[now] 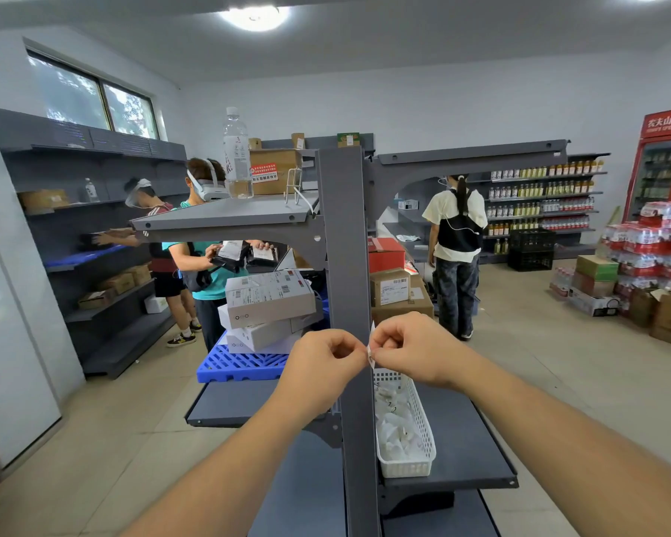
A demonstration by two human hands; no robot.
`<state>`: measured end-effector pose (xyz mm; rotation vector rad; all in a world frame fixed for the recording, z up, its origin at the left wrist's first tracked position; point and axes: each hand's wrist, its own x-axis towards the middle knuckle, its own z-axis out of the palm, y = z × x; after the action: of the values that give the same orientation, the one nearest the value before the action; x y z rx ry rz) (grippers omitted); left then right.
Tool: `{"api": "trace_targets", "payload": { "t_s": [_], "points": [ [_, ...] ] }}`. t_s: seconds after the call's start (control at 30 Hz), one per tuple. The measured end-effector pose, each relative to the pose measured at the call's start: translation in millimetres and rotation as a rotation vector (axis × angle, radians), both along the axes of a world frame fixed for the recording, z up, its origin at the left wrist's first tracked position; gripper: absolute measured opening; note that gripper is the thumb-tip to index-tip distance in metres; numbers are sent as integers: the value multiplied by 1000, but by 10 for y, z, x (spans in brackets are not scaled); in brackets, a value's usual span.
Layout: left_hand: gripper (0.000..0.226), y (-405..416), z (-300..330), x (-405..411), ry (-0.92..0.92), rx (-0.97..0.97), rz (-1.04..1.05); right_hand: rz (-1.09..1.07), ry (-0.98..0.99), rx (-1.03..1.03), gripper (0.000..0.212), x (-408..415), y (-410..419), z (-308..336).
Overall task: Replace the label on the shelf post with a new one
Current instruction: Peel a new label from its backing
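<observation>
Fingers (359,348) of the left hand (326,356) pinch together on a small white label (371,348) held in front of the grey shelf post (343,242); the right hand (411,348) pinches its other edge (white basket (423,420) just below).

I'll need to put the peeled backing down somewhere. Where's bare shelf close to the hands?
Bare shelf lies right of the white basket, and left of the post below the blue crate. The crate, stacked with boxes, is crowded.
</observation>
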<state>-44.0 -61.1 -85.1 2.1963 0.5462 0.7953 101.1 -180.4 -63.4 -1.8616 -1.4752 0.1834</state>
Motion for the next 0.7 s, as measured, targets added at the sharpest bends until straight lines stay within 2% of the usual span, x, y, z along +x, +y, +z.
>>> {"api": "trace_targets", "payload": {
  "t_s": [0.23, 0.5, 0.7],
  "points": [
    [17, -52, -16, 37, -39, -112, 32, -9, 49, 6, 11, 112, -80, -43],
    [18, -57, -104, 123, -18, -173, 114, 40, 288, -56, 11, 242, -227, -91],
    [18, -44, -189, 159, 0, -199, 153, 88, 374, -52, 11, 334, -340, -95]
  ]
}}
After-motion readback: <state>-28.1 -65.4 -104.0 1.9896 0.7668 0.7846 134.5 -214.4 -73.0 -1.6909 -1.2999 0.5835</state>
